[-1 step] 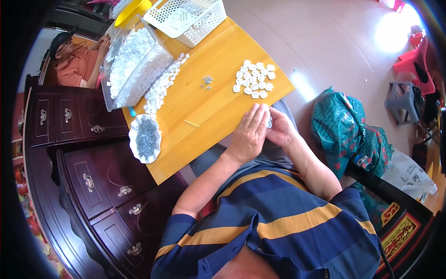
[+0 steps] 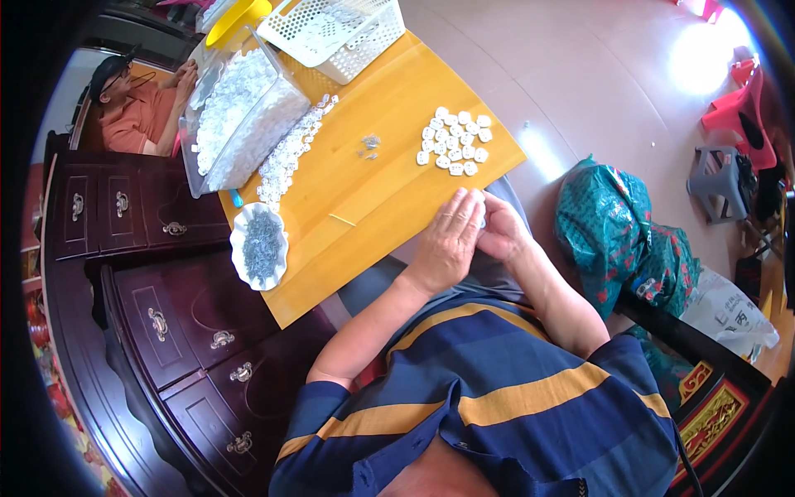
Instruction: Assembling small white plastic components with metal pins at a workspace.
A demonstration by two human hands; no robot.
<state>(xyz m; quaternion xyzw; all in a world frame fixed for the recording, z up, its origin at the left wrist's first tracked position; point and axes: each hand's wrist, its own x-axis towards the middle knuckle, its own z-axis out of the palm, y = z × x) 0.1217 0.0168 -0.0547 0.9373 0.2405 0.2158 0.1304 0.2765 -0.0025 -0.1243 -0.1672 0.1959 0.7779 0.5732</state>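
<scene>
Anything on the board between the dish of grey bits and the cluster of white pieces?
Head view: between the dish and the white cluster lies mostly bare board, with one thin pale stick and a small grey pile.

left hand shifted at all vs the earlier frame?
No. The left hand sits at the same spot by the near edge of the yellow board, below the cluster of white pieces, against the right hand.

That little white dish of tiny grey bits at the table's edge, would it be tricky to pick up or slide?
The white dish looks shallow, so it would probably spill if tilted. The grey bits lie heaped and loose, so they would likely shift or scatter when pushed. It sits near the edge of the wooden table, so a careless shove might send it off.
</scene>
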